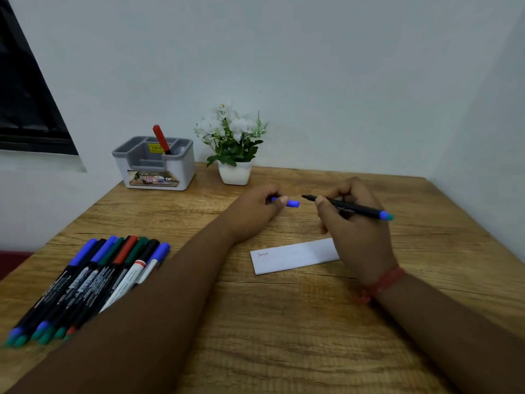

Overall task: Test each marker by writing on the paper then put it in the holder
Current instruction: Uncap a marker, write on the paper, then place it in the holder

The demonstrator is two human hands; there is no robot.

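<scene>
Meanwhile eight markers (93,282) lie grouped; one red marker (160,139) stands in the holder (154,166).

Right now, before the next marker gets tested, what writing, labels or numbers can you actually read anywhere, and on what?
"Satya" or similar: small handwriting at the left end of the paper; spelling uncertain.
"42" and "OP", the rest cut off: front label of the holder.
Yellow sticker inside the holder: dark print, too blurred to read.
Marker in the right hand: barrel print, unreadable.
Pile of markers: barrel print, blurred.
</scene>
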